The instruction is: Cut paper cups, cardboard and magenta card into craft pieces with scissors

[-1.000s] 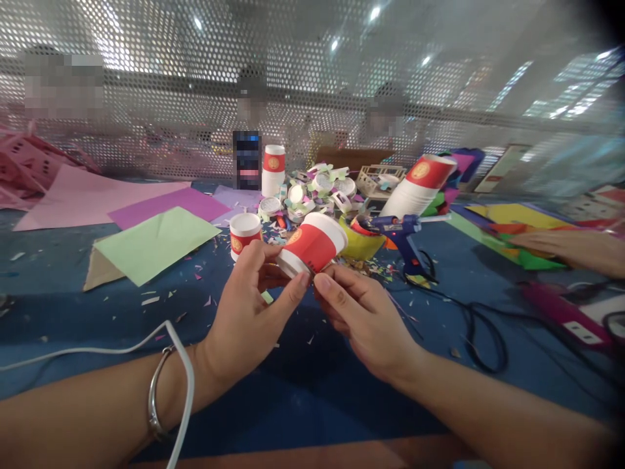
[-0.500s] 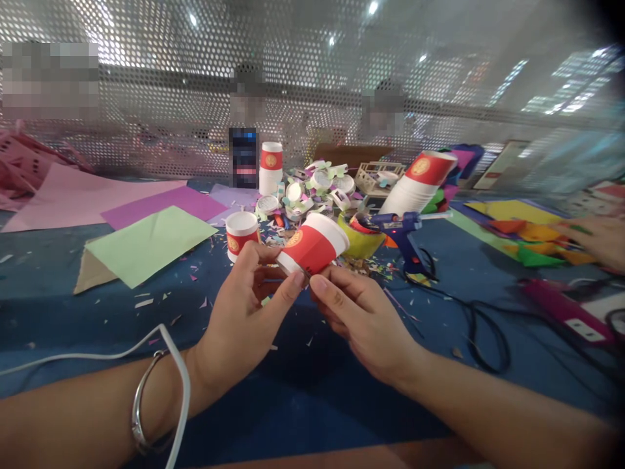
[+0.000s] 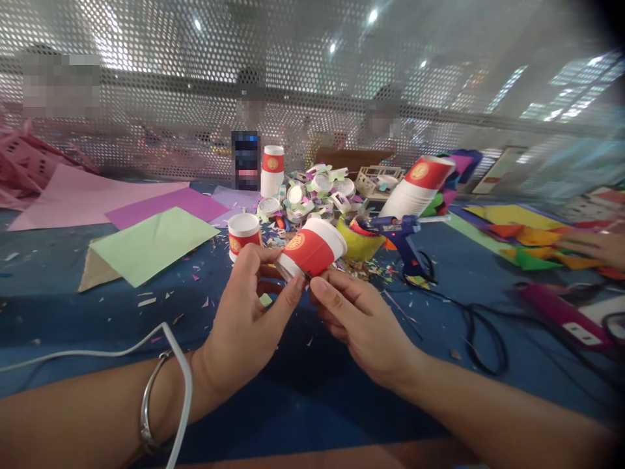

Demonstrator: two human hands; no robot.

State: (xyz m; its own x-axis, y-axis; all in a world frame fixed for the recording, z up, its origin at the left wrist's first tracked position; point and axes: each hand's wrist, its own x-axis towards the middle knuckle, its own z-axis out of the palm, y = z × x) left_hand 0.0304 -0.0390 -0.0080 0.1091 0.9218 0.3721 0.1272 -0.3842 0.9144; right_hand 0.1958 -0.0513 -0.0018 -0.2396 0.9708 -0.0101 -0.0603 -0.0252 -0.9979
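Note:
A red-and-white paper cup (image 3: 312, 247) is held tilted in front of me, its mouth towards the upper right. My left hand (image 3: 256, 306) is closed around the cup's base end, thumb below and fingers behind. My right hand (image 3: 359, 316) is pinched shut against the underside of the same cup, close to my left thumb. A small dark sliver shows between the two thumbs; what the right fingertips pinch is mostly hidden. Just behind my left fingers another paper cup (image 3: 244, 229) stands upright on the blue table (image 3: 312, 404).
A pile of white cut cup pieces (image 3: 319, 185) lies ahead, with a stack of paper cups (image 3: 420, 185) leaning beside it. A blue glue gun (image 3: 403, 241) rests at right, its cable near a purple power strip (image 3: 566, 312). Green paper (image 3: 156, 244) lies left. Another person's hand (image 3: 598, 247) is far right.
Both hands keep nearly the same grip on the cup, which has shifted only slightly. The view has tilted a little. The other person's hand at far right has moved slightly.

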